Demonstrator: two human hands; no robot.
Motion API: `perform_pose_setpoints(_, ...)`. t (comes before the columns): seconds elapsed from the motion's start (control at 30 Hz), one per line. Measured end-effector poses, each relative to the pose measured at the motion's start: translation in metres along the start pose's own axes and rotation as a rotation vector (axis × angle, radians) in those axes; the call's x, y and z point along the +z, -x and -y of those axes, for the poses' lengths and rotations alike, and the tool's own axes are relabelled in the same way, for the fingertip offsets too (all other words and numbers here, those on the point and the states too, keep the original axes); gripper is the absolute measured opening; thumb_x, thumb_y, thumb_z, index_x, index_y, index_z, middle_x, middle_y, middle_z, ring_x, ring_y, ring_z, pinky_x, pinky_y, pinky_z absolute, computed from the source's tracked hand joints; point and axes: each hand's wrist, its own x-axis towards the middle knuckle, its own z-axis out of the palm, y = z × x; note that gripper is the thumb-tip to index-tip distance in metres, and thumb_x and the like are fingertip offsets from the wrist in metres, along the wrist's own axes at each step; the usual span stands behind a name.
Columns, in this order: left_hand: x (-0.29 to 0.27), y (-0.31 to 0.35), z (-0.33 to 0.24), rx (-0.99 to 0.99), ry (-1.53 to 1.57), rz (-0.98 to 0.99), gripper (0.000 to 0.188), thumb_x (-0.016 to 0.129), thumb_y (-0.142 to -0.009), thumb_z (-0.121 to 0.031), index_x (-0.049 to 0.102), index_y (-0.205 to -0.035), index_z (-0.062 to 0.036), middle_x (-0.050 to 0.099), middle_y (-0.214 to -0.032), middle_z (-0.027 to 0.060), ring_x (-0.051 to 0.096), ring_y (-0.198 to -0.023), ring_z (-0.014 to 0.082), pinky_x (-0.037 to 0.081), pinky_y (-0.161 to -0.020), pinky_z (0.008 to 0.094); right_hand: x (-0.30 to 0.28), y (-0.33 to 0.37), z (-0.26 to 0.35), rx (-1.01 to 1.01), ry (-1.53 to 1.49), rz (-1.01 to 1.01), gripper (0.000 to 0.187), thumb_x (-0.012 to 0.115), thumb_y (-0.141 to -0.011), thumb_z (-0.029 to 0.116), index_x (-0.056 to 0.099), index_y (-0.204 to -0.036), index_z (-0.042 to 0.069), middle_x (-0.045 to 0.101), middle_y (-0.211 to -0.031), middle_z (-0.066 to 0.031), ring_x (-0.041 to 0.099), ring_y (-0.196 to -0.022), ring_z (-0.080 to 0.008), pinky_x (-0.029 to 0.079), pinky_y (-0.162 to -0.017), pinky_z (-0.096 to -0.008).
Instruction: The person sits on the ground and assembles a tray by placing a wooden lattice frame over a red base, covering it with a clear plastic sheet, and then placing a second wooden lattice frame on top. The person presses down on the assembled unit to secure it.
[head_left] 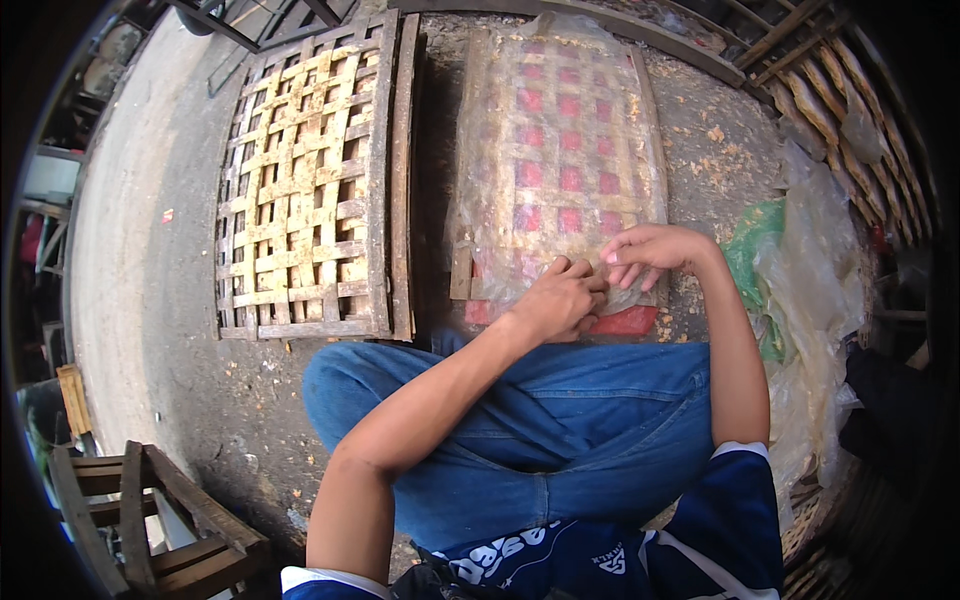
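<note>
In front of my crossed legs lies a slatted wooden rack (480, 140), covered by a clear, crumpled plastic sheet (560, 235). Red material (628, 321) shows through the gaps in its lattice and sticks out at the near edge. My left hand (565, 300) is at that near edge, its fingers curled closed on the plastic sheet. Close beside it, my right hand (655, 252) bends in from the right. Its thumb and forefinger pinch at the plastic sheet while the other fingers hang loosely apart. The exact grip points are partly hidden.
To the left, woven lattice racks (300, 200) lie stacked. On the right are heaped clear plastic (815, 260) and a green plastic piece (757, 240). A wooden stool-like frame (135, 510) stands at lower left. Crumbs litter the concrete floor (700, 120). More racks (840, 110) lean at the far right.
</note>
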Motion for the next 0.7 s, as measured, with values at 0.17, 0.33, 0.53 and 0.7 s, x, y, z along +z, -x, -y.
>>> perform_pose_setpoints(0.17,0.003,-0.001,-0.001,-0.004,0.005,0.017,0.025,0.073,-0.079,-0.024,0.072,-0.101,-0.0128,0.062,-0.118,-0.0022,0.053,-0.113,0.0207,0.040,-0.096,0.0371,-0.064,0.012,-0.054,-0.144,0.888,-1.430,0.036,0.063,-0.094,0.028,0.060,-0.121,0.004,0.066,-0.114,-0.0088,0.066,-0.095,-0.0147,0.054,-0.079,-0.0313)
perform_pose_setpoints(0.33,0.003,0.000,0.000,-0.013,-0.028,0.029,0.025,0.073,-0.080,-0.023,0.072,-0.102,-0.0130,0.062,-0.119,-0.0025,0.053,-0.113,0.0203,0.041,-0.096,0.0367,-0.046,0.032,-0.039,-0.252,-0.109,-0.589,0.027,0.057,-0.101,0.028,0.062,-0.118,0.008,0.067,-0.101,-0.0017,0.065,-0.088,-0.0133,0.054,-0.074,-0.0312)
perform_pose_setpoints(0.53,0.007,-0.001,-0.001,-0.016,-0.075,0.078,0.025,0.072,-0.081,-0.025,0.073,-0.103,-0.0141,0.063,-0.121,-0.0031,0.055,-0.111,0.0200,0.045,-0.094,0.0364,0.008,-0.003,-0.007,-0.082,-0.078,0.033,0.038,0.053,-0.103,0.031,0.056,-0.131,0.004,0.065,-0.117,-0.0082,0.066,-0.096,-0.0164,0.055,-0.079,-0.0294)
perform_pose_setpoints(0.7,0.007,-0.004,-0.001,-0.016,-0.080,0.058,0.024,0.072,-0.082,-0.026,0.073,-0.103,-0.0137,0.063,-0.125,-0.0037,0.055,-0.110,0.0199,0.048,-0.094,0.0354,-0.060,-0.009,-0.060,-0.254,0.305,-1.115,0.037,0.064,-0.093,0.028,0.063,-0.121,0.003,0.069,-0.115,-0.0136,0.066,-0.106,-0.0244,0.051,-0.091,-0.0386)
